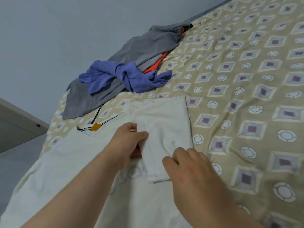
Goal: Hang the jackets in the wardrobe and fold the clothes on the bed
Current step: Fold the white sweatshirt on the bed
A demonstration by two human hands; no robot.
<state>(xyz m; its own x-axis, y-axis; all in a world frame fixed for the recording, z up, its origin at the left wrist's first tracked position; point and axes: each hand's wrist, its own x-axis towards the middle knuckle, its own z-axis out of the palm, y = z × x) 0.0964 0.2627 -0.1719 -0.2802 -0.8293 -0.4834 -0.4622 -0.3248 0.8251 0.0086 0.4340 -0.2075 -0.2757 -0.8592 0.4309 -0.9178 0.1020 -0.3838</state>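
Observation:
A cream-white shirt (69, 165) lies spread over the near left part of the bed, its collar with an orange tag toward the wall. Its sleeve (158, 155) is folded across the body. My left hand (130, 145) pinches the sleeve's left edge between thumb and fingers. My right hand (189, 170) has its fingers curled onto the sleeve's right side near the cuff. Farther back, a crumpled blue garment (125, 76) lies on a grey garment with orange trim (139, 48) by the wall.
The bed carries a beige sheet (246, 96) printed with squares and circles, stretching bare to the right. A pale blue wall (49, 38) runs along the bed's left side. A grey furniture edge (14, 124) juts in at the left.

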